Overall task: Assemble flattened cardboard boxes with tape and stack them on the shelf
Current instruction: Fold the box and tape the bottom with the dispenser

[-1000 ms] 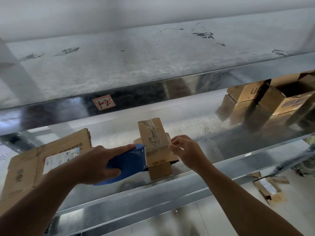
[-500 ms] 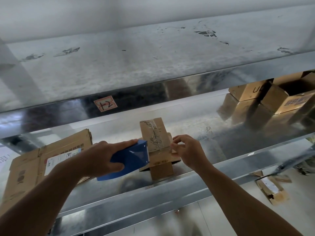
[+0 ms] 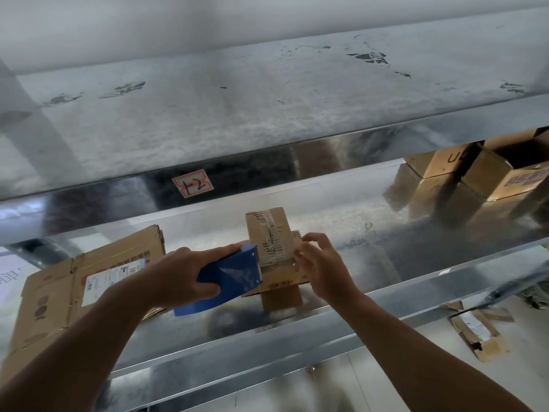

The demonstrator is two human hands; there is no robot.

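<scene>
Blue plastic tape dispenser (image 3: 228,278), gripped by the left hand (image 3: 178,275), pressed the small brown cardboard box (image 3: 273,242) between both hands on the metal shelf (image 3: 386,248); the right hand (image 3: 320,269) pinched its side, probably to steady it.

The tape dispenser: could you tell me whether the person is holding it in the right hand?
No, the left hand grips the blue tape dispenser, while the right hand holds the small box.
</scene>
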